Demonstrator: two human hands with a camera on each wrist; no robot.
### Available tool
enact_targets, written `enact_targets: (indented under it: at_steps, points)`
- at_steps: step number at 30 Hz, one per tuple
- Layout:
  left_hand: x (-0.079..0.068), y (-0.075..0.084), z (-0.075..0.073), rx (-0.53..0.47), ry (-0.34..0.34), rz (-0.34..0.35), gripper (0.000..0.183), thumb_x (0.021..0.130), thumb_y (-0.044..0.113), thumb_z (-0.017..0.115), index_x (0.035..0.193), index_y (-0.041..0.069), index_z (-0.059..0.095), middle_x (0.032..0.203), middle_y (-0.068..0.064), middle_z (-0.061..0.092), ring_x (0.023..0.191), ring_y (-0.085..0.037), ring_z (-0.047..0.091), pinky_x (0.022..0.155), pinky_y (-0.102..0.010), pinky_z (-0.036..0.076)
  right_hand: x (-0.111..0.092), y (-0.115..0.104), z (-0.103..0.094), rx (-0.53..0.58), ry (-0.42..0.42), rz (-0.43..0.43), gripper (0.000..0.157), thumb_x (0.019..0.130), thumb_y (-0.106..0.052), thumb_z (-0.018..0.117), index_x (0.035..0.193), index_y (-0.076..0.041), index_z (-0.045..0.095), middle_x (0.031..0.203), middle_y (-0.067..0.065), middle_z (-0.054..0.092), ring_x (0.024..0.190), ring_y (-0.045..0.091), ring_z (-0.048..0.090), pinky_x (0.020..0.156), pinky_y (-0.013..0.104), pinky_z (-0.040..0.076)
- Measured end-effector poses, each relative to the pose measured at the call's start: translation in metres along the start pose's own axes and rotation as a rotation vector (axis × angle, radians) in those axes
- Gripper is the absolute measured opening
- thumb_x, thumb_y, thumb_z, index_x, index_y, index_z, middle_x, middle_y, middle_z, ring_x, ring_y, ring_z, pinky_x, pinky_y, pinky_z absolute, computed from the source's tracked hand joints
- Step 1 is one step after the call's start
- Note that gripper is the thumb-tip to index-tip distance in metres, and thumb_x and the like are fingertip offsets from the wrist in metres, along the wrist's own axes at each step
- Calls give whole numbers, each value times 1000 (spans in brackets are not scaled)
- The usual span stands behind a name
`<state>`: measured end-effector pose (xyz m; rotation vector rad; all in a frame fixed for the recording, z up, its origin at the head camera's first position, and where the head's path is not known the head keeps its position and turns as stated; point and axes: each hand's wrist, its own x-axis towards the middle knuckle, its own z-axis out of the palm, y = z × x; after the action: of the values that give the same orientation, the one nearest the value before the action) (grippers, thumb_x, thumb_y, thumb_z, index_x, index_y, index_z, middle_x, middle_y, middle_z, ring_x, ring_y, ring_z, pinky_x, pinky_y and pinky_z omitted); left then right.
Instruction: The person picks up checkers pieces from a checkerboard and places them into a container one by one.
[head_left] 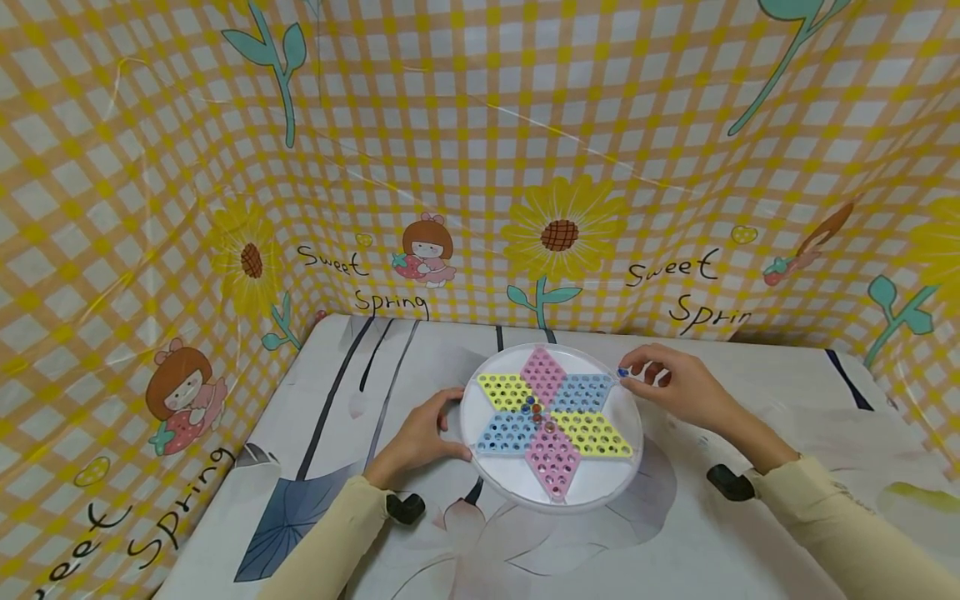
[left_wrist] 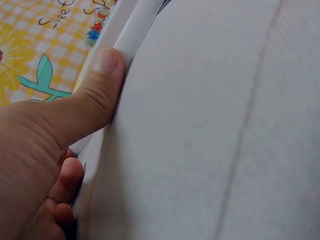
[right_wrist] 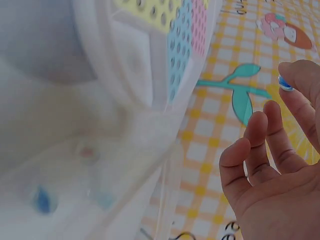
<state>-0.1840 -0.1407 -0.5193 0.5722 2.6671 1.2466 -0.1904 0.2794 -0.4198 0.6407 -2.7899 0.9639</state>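
Note:
A round white Chinese checkers board (head_left: pixel 506 482) lies on the table, its star of pink, yellow and blue points full of small holes. Several blue and reddish marbles (head_left: pixel 550 427) sit near the star's centre. At the board's left edge, my left hand (head_left: pixel 414 433) grips the rim; in the left wrist view its thumb (left_wrist: pixel 102 75) presses on the white edge, with the other fingers curled lower down. My right hand (head_left: pixel 671 383) pinches a clear marble with blue inside (right_wrist: pixel 285 83) between thumb and forefinger, just off the board's upper right rim. Its other fingers are loosely bent.
A pale floral cover (head_left: pixel 405 367) spreads over the table. Behind and left hangs a checked yellow cloth (head_left: pixel 465 150) with sunflowers. Blurred blue (right_wrist: pixel 44 200) and reddish (right_wrist: pixel 87 151) spots, perhaps marbles, lie beside the board in the right wrist view.

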Motion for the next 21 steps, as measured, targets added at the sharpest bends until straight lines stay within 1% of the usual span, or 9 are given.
enact_targets:
  at_steps: [3, 8, 13, 21]
  points:
    - [0, 0, 0, -3, -2, -8, 98, 68, 25, 97, 151, 14, 46, 89, 0, 51, 80, -14, 45, 70, -27, 38, -8, 7, -7, -23, 27, 12, 15, 93, -19, 78, 107, -19, 73, 102, -2, 69, 83, 17, 58, 69, 27, 50]
    - [1, -1, 0, -8, 0, 0, 98, 69, 26, 97, 151, 14, 46, 89, -1, 51, 80, -15, 45, 70, -27, 38, -21, 17, -20, -48, 65, -5, 16, 92, -18, 79, 107, -20, 73, 100, -4, 68, 81, 11, 58, 68, 25, 50]
    - [0, -1, 0, -11, 2, 15, 98, 69, 25, 97, 151, 12, 46, 89, -2, 52, 80, -15, 45, 70, -27, 38, -34, 29, -32, -60, 92, -5, 17, 92, -15, 79, 107, -19, 73, 101, -3, 68, 80, 8, 57, 68, 20, 49]
    - [2, -1, -1, -8, -1, 7, 97, 69, 26, 97, 151, 13, 46, 88, -2, 51, 79, -15, 45, 69, -27, 38, -52, 47, -44, -69, 130, 16, 19, 90, -12, 80, 108, -16, 73, 99, -1, 70, 80, 3, 57, 68, 14, 46]
